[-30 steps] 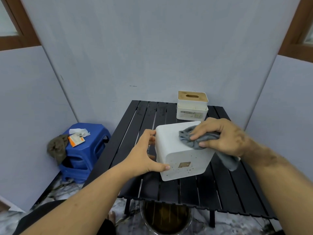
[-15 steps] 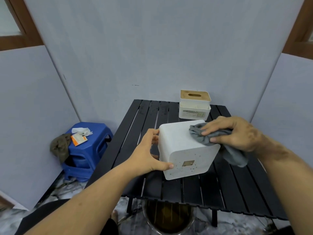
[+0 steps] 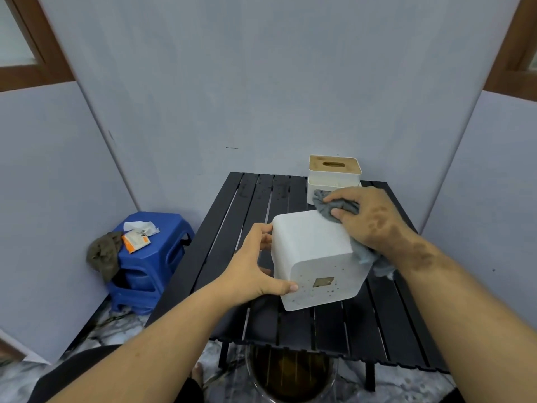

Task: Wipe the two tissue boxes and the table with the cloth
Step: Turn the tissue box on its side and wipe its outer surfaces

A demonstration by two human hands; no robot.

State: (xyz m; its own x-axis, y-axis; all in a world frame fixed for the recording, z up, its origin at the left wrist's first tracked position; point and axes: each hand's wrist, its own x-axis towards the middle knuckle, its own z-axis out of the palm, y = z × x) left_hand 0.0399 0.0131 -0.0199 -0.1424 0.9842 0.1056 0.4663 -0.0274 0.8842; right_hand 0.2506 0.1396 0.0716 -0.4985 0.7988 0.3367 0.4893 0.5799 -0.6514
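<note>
Black table (image 3: 377, 330), gripped white box (image 3: 311, 245)

A white tissue box (image 3: 315, 255) is tipped on the black slatted table (image 3: 232, 228), its speckled end face with a small square patch turned toward the camera. A crumpled grey cloth (image 3: 337, 207) lies pressed on its far right top edge. The second tissue box (image 3: 334, 177), white with a slotted wooden lid, stands upright at the table's far edge, possibly on a white base.

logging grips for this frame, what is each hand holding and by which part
Left hand grips the white tissue box by its left side, thumb on the front face. Right hand presses the bunched grey cloth on the box's top.
</note>
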